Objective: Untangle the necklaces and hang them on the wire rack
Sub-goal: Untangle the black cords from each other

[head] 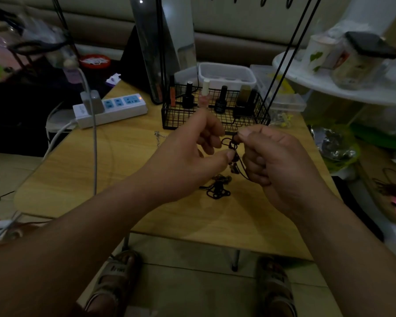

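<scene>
Above the wooden table (pixel 82 170), both my hands work a tangle of dark cord necklaces (pixel 232 146). My left hand (pixel 192 154) pinches the cord knot between thumb and fingers. My right hand (pixel 274 156) pinches the same knot from the right, its other fingers curled round the hanging cord. The cord's lower end lies bunched with small beads on the table (pixel 217 188). A thin silver chain (pixel 158 136) lies on the table behind my left hand. The black wire rack's (pixel 281 72) thin rods rise from a wire basket (pixel 174 115) behind my hands.
The wire basket holds several nail polish bottles (pixel 221 99). A white power strip (pixel 114 108) with cables lies at the left. Clear plastic boxes (pixel 226 74) stand behind the basket. A white shelf (pixel 343 88) with jars is at the right. My sandalled feet (pixel 114 282) show below the table edge.
</scene>
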Tool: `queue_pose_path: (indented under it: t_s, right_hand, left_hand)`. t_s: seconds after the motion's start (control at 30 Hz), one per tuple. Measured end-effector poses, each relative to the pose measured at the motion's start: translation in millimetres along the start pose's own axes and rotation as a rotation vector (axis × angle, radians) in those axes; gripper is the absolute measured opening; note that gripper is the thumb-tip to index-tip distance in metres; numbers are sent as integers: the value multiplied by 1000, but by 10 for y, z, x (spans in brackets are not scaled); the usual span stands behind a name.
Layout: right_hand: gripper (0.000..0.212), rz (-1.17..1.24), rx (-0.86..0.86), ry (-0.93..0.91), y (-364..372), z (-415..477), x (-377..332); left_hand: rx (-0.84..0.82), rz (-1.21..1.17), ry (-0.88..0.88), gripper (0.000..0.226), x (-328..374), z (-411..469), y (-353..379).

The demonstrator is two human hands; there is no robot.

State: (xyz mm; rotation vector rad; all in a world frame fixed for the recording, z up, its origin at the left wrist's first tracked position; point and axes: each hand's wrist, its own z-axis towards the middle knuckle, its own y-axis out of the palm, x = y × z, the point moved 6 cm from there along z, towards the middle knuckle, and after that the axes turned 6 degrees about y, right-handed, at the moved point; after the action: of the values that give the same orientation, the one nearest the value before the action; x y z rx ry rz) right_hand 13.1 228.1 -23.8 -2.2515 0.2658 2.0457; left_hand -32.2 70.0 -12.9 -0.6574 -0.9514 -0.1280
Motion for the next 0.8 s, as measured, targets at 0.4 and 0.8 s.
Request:
queue_pose_path:
  t_s: [0.4, 0.8]
  right_hand:
    - [19, -55, -21, -8, -19, -51, -42]
    - [22, -377, -107, 78, -80, -56, 8]
  left_hand:
    - [-1, -90, -28, 8, -54, 34, -39]
    - [-107, -260, -160, 35, -113, 19, -77]
